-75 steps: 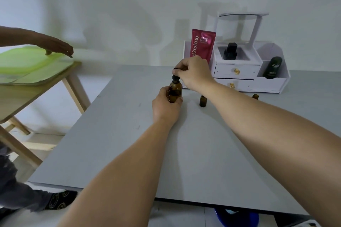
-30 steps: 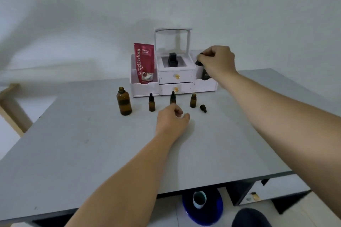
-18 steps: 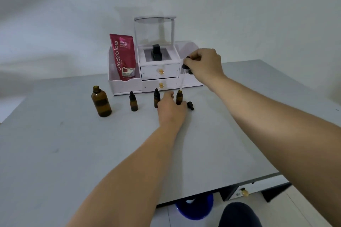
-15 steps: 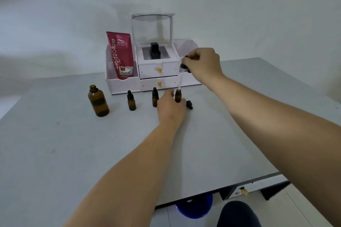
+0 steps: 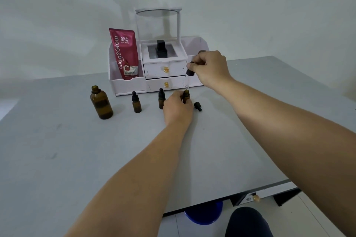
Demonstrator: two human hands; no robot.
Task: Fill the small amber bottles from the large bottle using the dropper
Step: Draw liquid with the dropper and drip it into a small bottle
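The large amber bottle (image 5: pixel 101 103) stands uncapped at the left of the grey table (image 5: pixel 77 150). To its right stand two small amber bottles with black dropper caps (image 5: pixel 136 102) (image 5: pixel 161 98). A third small amber bottle (image 5: pixel 186 96) is open, and my left hand (image 5: pixel 178 107) holds it at its base. My right hand (image 5: pixel 209 70) pinches the black bulb of the dropper (image 5: pixel 189 70). The dropper's glass tube points down to the open bottle's mouth. A loose black cap (image 5: pixel 197 106) lies just right of that bottle.
A white organiser (image 5: pixel 163 75) with two drawers stands at the back, holding a red Glad2Glow tube (image 5: pixel 124 54), a black bottle (image 5: pixel 160 49) and a mirror frame. A blue bin (image 5: pixel 204 213) sits under the table's near edge.
My right hand has brought the dropper from the large bottle over to the open small bottle. My left hand has let go of the large bottle and closed on the small one. The view panned right.
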